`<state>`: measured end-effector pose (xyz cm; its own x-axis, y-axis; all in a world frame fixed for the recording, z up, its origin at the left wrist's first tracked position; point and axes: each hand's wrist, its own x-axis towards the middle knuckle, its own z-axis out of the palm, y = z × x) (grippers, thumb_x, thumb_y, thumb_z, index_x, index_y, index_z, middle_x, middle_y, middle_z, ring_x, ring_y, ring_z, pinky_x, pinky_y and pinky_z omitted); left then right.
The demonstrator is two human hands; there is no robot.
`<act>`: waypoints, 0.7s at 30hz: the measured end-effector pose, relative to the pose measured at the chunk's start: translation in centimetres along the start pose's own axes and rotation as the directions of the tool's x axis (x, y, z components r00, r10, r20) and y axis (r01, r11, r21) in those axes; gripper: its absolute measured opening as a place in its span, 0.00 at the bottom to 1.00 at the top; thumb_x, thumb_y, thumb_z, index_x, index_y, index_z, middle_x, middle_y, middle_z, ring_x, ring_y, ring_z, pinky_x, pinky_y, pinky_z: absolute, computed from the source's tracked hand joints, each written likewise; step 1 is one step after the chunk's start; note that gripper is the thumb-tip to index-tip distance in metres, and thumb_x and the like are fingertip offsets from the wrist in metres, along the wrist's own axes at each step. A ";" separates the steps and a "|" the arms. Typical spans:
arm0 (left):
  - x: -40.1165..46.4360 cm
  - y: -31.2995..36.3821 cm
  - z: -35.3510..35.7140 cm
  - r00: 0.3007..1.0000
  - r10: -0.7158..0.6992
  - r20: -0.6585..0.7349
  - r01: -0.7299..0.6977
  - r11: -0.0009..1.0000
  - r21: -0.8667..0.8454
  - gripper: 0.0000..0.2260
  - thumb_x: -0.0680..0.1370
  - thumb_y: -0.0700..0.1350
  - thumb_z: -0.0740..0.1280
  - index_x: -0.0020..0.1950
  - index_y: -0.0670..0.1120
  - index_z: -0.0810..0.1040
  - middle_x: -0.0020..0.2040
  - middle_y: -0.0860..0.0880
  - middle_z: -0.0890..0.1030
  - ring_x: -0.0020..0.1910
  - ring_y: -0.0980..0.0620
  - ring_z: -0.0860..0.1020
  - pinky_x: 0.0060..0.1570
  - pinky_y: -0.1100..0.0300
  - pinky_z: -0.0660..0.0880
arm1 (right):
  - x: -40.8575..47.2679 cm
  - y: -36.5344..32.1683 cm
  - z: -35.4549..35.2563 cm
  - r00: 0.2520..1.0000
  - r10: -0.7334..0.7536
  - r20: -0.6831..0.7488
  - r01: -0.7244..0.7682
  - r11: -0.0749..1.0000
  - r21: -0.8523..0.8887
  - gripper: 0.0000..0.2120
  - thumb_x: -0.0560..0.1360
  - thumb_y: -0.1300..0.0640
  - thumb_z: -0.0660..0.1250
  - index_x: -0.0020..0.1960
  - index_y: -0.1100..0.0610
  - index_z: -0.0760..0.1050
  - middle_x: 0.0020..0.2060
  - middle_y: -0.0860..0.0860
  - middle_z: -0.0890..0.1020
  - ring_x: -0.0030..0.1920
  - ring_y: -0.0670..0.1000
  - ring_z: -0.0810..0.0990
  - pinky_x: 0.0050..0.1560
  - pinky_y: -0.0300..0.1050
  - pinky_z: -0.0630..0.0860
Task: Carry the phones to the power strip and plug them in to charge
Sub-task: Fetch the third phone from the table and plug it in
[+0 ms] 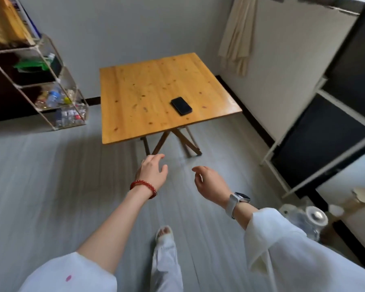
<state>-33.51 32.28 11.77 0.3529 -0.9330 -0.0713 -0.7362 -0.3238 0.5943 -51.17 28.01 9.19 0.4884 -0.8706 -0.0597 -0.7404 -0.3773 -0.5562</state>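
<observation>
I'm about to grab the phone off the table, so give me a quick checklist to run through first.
1. Phone in sight, flat on the table: ok.
2. Left hand free: ok, holds nothing.
3. Right hand free: ok, holds nothing.
4. Floor between you and the table unobstructed: ok.
5. Hands within reach of the phone: not ok, both are short of the table's edge.
6. Power strip located: cannot tell, none in view.

Phone on table; shelf rack left.
</observation>
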 end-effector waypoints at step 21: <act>48.6 -9.9 3.9 0.920 -0.219 0.325 0.192 0.975 0.113 0.26 0.76 0.51 0.60 0.72 0.49 0.55 0.74 0.47 0.55 0.71 0.43 0.56 0.67 0.46 0.63 | 50.6 6.6 3.4 0.951 0.296 0.091 -0.282 0.949 -0.145 0.23 0.77 0.53 0.56 0.71 0.55 0.57 0.67 0.57 0.66 0.65 0.58 0.65 0.56 0.51 0.71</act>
<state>-11.32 -10.50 -0.68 0.2980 -0.8385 -0.4561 -0.7152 -0.5126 0.4751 -29.73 -17.47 -0.33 0.2872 -0.9107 -0.2970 -0.9068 -0.1585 -0.3906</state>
